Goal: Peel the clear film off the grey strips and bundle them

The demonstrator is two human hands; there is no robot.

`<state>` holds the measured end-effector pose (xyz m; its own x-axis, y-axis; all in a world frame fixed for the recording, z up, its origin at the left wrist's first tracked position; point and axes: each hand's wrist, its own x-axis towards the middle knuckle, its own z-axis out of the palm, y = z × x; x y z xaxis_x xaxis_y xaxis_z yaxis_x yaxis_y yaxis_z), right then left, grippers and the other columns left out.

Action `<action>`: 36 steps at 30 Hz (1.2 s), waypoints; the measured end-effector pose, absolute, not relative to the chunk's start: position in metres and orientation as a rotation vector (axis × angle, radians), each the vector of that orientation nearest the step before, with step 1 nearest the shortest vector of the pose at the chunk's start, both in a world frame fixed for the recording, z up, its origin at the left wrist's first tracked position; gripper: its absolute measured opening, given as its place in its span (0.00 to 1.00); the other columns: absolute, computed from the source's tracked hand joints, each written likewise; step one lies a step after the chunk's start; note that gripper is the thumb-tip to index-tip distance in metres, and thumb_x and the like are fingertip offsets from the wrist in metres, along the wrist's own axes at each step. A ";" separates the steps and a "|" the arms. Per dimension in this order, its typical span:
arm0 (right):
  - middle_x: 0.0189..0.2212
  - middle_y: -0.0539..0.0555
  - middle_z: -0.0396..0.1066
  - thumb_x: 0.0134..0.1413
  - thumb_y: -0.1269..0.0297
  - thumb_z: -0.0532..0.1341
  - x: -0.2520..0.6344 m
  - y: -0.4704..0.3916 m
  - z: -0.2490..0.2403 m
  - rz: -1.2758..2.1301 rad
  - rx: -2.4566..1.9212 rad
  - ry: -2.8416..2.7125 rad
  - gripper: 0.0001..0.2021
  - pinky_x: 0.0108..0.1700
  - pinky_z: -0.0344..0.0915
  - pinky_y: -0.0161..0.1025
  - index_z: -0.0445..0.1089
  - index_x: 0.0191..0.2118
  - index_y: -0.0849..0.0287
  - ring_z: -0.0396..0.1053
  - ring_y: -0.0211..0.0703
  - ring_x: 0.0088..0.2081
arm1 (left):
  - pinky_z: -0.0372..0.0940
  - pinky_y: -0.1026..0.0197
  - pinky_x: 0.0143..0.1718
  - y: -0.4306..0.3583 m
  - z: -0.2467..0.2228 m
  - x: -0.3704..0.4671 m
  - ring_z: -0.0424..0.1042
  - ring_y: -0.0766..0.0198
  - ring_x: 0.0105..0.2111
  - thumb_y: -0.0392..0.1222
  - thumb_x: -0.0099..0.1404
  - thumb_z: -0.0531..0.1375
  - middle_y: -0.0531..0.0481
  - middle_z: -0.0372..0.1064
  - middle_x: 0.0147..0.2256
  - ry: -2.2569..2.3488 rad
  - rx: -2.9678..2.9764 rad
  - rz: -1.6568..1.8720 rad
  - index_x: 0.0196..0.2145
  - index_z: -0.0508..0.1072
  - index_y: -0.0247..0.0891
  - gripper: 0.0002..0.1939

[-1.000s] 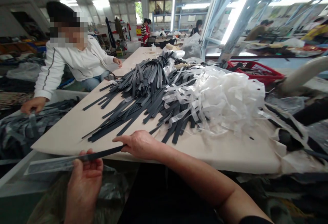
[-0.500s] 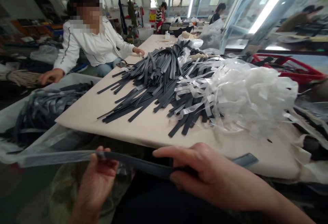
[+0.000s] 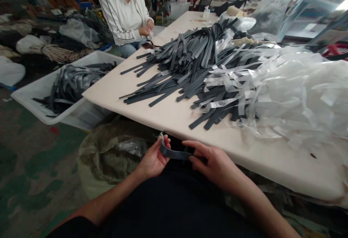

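Note:
Between my two hands a dark grey flat strip (image 3: 176, 154) sags in a short curve, in front of the table's near edge. My left hand (image 3: 154, 158) pinches its left end, which bends upward between thumb and fingers. The right end is gripped between the thumb and fingers of my right hand (image 3: 210, 161), with the index finger stretched out above it. Beyond my hands, a heap of similar dark grey strips (image 3: 187, 56) lies on the cream table (image 3: 130, 109). Beside it on the right is a pile of clear plastic film strips (image 3: 288, 89).
A white bin (image 3: 49, 116) holding more dark strips stands left of the table. An open sack (image 3: 92, 161) sits on the floor below the near edge. A co-worker in a white jacket (image 3: 126, 16) sits at the table's far left side.
My hands have drawn closer together, and the strip now curves between them. The long whitish length stretching left from my left hand no longer shows. My view has turned downward and left.

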<state>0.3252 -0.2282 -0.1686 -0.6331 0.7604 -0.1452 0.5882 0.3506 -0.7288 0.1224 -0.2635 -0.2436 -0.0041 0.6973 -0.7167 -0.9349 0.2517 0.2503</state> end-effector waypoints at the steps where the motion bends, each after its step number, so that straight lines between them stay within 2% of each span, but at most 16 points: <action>1: 0.22 0.45 0.71 0.58 0.67 0.56 0.335 -0.228 -0.166 1.162 -1.233 -2.364 0.22 0.27 0.60 0.32 0.66 0.59 0.53 0.67 0.37 0.23 | 0.72 0.68 0.30 -0.263 -0.249 0.121 0.76 0.70 0.27 0.35 0.70 0.57 0.49 0.77 0.30 0.869 -0.348 1.350 0.36 0.77 0.32 0.09; 6: 0.18 0.45 0.67 0.59 0.62 0.56 0.371 -0.240 -0.149 0.923 -1.298 -2.413 0.18 0.21 0.54 0.32 0.70 0.54 0.53 0.62 0.36 0.18 | 0.71 0.67 0.26 -0.269 -0.278 0.130 0.73 0.70 0.23 0.35 0.67 0.60 0.51 0.74 0.25 0.858 -0.399 1.217 0.36 0.77 0.33 0.06; 10: 0.18 0.46 0.69 0.59 0.64 0.55 0.341 -0.246 -0.156 0.816 -1.270 -2.519 0.19 0.21 0.53 0.33 0.72 0.54 0.52 0.61 0.35 0.15 | 0.70 0.67 0.26 -0.271 -0.282 0.142 0.75 0.69 0.25 0.36 0.67 0.61 0.51 0.75 0.27 0.854 -0.367 1.183 0.35 0.77 0.33 0.05; 16: 0.24 0.49 0.76 0.58 0.67 0.55 0.309 -0.227 -0.178 0.771 -1.373 -2.564 0.19 0.26 0.56 0.34 0.72 0.54 0.51 0.70 0.40 0.23 | 0.70 0.67 0.27 -0.266 -0.278 0.131 0.74 0.70 0.25 0.34 0.66 0.61 0.53 0.76 0.29 0.890 -0.333 1.267 0.36 0.77 0.36 0.03; 21: 0.29 0.49 0.77 0.61 0.62 0.57 0.330 -0.219 -0.175 0.788 -1.429 -2.552 0.19 0.29 0.59 0.35 0.68 0.57 0.53 0.73 0.42 0.27 | 0.70 0.69 0.25 -0.263 -0.281 0.130 0.71 0.73 0.21 0.33 0.69 0.58 0.53 0.74 0.25 0.894 -0.404 1.274 0.35 0.77 0.33 0.08; 26: 0.27 0.50 0.78 0.60 0.64 0.59 0.318 -0.222 -0.174 0.730 -1.500 -2.657 0.21 0.29 0.60 0.35 0.67 0.59 0.51 0.75 0.45 0.28 | 0.69 0.69 0.25 -0.264 -0.286 0.144 0.71 0.73 0.21 0.32 0.65 0.62 0.53 0.73 0.24 0.878 -0.353 1.195 0.34 0.77 0.32 0.03; 30: 0.29 0.53 0.79 0.62 0.64 0.57 0.292 -0.218 -0.196 0.637 -1.515 -2.692 0.20 0.31 0.62 0.37 0.68 0.58 0.52 0.77 0.49 0.32 | 0.69 0.70 0.26 -0.265 -0.287 0.152 0.73 0.71 0.23 0.33 0.62 0.65 0.52 0.74 0.25 0.804 -0.262 1.102 0.32 0.76 0.32 0.02; 33: 0.31 0.54 0.79 0.62 0.62 0.57 0.292 -0.214 -0.208 0.778 -1.451 -2.604 0.20 0.33 0.64 0.37 0.67 0.59 0.53 0.77 0.48 0.34 | 0.70 0.70 0.26 -0.261 -0.286 0.150 0.73 0.71 0.24 0.33 0.65 0.63 0.50 0.75 0.28 0.820 -0.254 1.130 0.32 0.76 0.31 0.04; 36: 0.29 0.50 0.77 0.59 0.63 0.59 0.321 -0.216 -0.200 1.020 -1.325 -2.446 0.21 0.32 0.64 0.34 0.66 0.58 0.53 0.75 0.42 0.30 | 0.70 0.71 0.25 -0.257 -0.286 0.144 0.71 0.73 0.21 0.34 0.67 0.60 0.53 0.73 0.24 0.873 -0.318 1.171 0.33 0.77 0.32 0.06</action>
